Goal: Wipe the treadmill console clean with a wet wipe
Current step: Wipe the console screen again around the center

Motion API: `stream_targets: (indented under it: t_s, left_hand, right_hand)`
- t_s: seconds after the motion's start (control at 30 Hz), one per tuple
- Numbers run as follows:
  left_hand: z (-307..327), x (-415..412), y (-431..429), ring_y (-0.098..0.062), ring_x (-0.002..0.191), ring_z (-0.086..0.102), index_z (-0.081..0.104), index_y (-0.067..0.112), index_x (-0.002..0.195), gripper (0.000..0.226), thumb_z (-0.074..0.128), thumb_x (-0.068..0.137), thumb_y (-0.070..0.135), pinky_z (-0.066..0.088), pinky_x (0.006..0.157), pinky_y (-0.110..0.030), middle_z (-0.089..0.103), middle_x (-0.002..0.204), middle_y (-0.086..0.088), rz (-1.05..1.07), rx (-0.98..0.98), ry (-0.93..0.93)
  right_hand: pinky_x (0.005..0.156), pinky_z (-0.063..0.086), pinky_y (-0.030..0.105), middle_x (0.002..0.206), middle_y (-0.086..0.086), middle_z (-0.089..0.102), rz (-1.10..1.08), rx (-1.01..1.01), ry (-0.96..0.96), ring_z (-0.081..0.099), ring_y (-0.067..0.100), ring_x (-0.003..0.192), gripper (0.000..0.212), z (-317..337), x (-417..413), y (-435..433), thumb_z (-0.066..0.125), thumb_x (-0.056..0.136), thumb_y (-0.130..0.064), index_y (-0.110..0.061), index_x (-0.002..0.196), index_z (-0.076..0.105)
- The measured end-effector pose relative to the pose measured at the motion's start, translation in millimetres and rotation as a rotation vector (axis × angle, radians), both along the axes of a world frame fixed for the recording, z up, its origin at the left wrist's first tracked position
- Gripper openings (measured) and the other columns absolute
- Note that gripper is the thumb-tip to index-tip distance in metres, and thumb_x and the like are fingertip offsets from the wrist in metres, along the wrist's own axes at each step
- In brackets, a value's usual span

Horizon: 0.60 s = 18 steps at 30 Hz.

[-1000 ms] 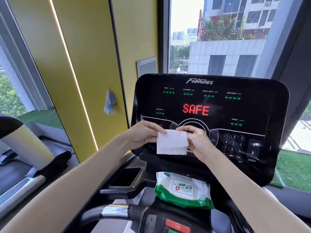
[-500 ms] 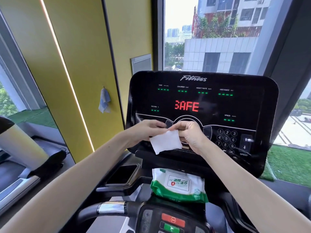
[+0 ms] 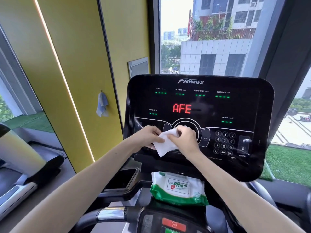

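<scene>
nearest, a red stop button and a chrome-banded handlebar mark the viewer's edge of the machine. just beyond, a green-and-white wet wipe pack lies on the ledge under the treadmill console, within reach should a fresh sheet be wanted; a dark side tray sits to its left. above the pack, both hands meet in front of the console's lower centre. the left hand pinches one edge of the white wet wipe and the right hand pinches the other with curled fingers, seemingly bunching the sheet into a pad before wiping; whether the wipe touches the panel cannot be told. the hands cover the central round control, while the number keypad to the right and the red readout above lie exposed; the lit panel suggests keys could respond to pressure. farther off, a blue cloth hangs on the yellow wall, and a window shows buildings.
</scene>
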<state>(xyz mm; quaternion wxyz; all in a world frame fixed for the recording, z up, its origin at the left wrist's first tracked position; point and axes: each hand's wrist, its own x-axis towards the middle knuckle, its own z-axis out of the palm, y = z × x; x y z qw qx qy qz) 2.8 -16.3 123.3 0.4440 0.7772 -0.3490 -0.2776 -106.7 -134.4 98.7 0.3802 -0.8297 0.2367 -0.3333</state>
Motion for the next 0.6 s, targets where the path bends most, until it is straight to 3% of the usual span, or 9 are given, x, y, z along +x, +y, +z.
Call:
stream_targets:
  t_s: [0.13, 0.27, 0.4, 0.47, 0.6]
  left_hand:
    - [-7.2, 0.7, -5.2, -0.023, 0.087, 0.064, 0.057, 0.009, 0.088, 0.011, 0.064, 0.079, 0.008, 0.056, 0.079, -0.038, 0.064, 0.092, -0.011, 0.122, -0.114, 0.195]
    - [-8.6, -1.3, -6.9, -0.020, 0.077, 0.064, 0.058, 0.005, 0.088, 0.010, 0.062, 0.079, 0.004, 0.055, 0.073, -0.031, 0.064, 0.083, -0.011, 0.188, -0.221, 0.341]
    - [-7.3, -3.1, -9.5, -0.019, 0.075, 0.065, 0.064, 0.002, 0.088, 0.011, 0.054, 0.085, 0.006, 0.054, 0.072, -0.031, 0.066, 0.083, -0.012, 0.210, -0.355, 0.466]
    - [-4.1, -4.6, -16.0, -0.020, 0.076, 0.065, 0.063, 0.004, 0.089, 0.013, 0.056, 0.088, 0.015, 0.054, 0.076, -0.033, 0.068, 0.082, -0.012, 0.191, -0.433, 0.558]
    - [6.6, -18.7, -45.5, -0.016, 0.067, 0.063, 0.063, 0.000, 0.092, 0.014, 0.065, 0.081, 0.008, 0.051, 0.062, -0.023, 0.064, 0.074, -0.011, 0.092, -0.425, 0.409]
  right_hand:
    - [0.048, 0.035, 0.029, 0.064, -0.006, 0.052, -0.029, -0.128, -0.027, 0.046, 0.014, 0.058, 0.023, -5.6, 8.0, 12.5, 0.063, 0.080, -0.026, -0.015, 0.067, 0.048]
    - [0.052, 0.040, 0.026, 0.074, -0.009, 0.053, -0.022, -0.200, -0.046, 0.050, 0.009, 0.063, 0.030, -11.2, 10.9, 26.1, 0.056, 0.088, -0.043, -0.019, 0.071, 0.052]
    - [0.059, 0.042, 0.028, 0.085, -0.006, 0.055, 0.010, -0.241, -0.065, 0.054, 0.015, 0.074, 0.012, -11.6, 11.9, 24.3, 0.053, 0.089, -0.019, -0.014, 0.088, 0.064]
    - [0.064, 0.048, 0.035, 0.092, -0.002, 0.055, 0.027, -0.262, -0.053, 0.056, 0.017, 0.082, 0.022, -12.4, 11.1, 17.5, 0.051, 0.084, -0.007, -0.011, 0.099, 0.066]
    - [0.074, 0.051, 0.032, 0.101, -0.001, 0.058, 0.064, -0.246, -0.149, 0.057, 0.014, 0.087, 0.029, -12.5, -5.3, 1.0, 0.052, 0.081, 0.001, -0.007, 0.105, 0.066]
